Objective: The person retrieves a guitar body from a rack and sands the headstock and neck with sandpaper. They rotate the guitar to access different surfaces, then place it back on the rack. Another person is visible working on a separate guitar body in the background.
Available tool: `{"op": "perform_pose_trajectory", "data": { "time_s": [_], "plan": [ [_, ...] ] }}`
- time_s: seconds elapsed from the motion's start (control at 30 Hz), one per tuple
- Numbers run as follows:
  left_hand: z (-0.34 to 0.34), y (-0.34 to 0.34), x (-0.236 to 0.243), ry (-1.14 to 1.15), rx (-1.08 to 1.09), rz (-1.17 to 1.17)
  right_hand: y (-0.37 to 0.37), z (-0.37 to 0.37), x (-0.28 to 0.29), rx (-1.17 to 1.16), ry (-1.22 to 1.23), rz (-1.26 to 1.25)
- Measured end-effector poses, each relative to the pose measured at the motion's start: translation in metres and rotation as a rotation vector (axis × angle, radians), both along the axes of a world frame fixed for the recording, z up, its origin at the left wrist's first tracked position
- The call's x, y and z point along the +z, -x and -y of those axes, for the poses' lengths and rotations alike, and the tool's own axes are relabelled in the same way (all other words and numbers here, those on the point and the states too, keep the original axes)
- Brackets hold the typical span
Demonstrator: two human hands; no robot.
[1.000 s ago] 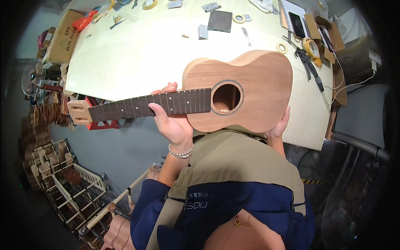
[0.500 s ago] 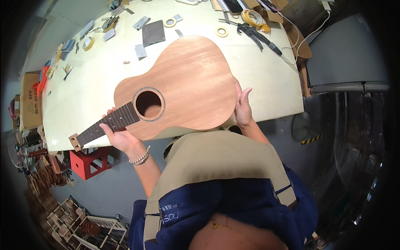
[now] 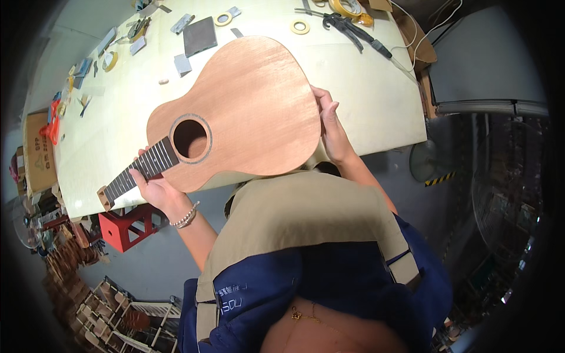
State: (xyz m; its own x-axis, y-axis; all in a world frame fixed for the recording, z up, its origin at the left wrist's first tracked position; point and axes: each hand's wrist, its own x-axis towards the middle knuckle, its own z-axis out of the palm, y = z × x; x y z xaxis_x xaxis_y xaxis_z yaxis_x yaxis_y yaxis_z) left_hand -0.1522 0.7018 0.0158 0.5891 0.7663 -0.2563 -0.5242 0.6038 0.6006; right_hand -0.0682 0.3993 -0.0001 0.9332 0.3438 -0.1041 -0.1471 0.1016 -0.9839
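An unfinished pale brown wooden guitar body [image 3: 247, 106] with a round soundhole lies slanted over the near edge of the pale worktable [image 3: 376, 112], its dark fretted neck [image 3: 141, 169] pointing lower left to a bare wooden headstock [image 3: 105, 197]. My left hand [image 3: 159, 191] is closed round the neck near the body, thumb on the fretboard. My right hand [image 3: 332, 129] holds the rounded bottom end of the body at its right edge, fingers partly behind it.
Tape rolls [image 3: 299, 26], a black pad [image 3: 200, 37], small plates [image 3: 182, 65] and a black clamp-like tool [image 3: 347, 32] lie toward the back. A cardboard box [image 3: 41, 153] stands at left, a red stool [image 3: 120, 232] under the table, a wooden rack [image 3: 135, 317] lower left.
The guitar has moved left and away from me over the table, its body tilting up to the right and its neck dropping toward lower left. Both hands have moved with it.
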Motion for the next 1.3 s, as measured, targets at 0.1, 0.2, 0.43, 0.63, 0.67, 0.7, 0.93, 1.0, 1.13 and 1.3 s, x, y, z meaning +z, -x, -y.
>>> {"op": "perform_pose_trajectory", "data": {
  "time_s": [0.1,0.2,0.43,0.63,0.67,0.7,0.93,1.0,1.13,1.3],
  "plan": [
    [0.004,-0.001,0.007,-0.001,0.009,-0.08,-0.002,-0.001,0.006,-0.019,0.055,0.035],
    [0.004,-0.004,0.008,-0.01,0.027,-0.214,-0.004,0.003,0.008,-0.055,0.135,0.019],
    [0.009,0.0,0.022,-0.19,-0.198,-0.07,-0.01,0.011,0.015,-0.109,0.03,-0.336],
    [0.013,0.003,0.024,-0.451,-0.208,-0.156,-0.015,0.026,0.007,-0.024,0.037,-0.579],
    [0.015,0.003,0.026,-0.485,-0.203,-0.177,-0.014,0.027,0.003,-0.019,0.025,-0.6],
    [0.018,0.004,0.03,-0.482,-0.186,-0.178,-0.014,0.029,-0.002,-0.007,0.014,-0.622],
    [0.023,0.006,0.035,-0.543,-0.151,-0.244,-0.009,0.031,-0.014,0.0,-0.058,-0.752],
    [0.025,0.004,0.037,-0.565,-0.142,-0.243,-0.008,0.032,-0.019,-0.007,-0.081,-0.721],
    [0.035,-0.009,0.05,-0.636,-0.117,-0.239,-0.012,0.039,-0.045,0.016,-0.195,-0.7],
    [0.049,-0.027,0.075,-0.733,-0.127,-0.284,-0.013,0.03,-0.035,-0.091,-0.119,-0.774]
  ]
}}
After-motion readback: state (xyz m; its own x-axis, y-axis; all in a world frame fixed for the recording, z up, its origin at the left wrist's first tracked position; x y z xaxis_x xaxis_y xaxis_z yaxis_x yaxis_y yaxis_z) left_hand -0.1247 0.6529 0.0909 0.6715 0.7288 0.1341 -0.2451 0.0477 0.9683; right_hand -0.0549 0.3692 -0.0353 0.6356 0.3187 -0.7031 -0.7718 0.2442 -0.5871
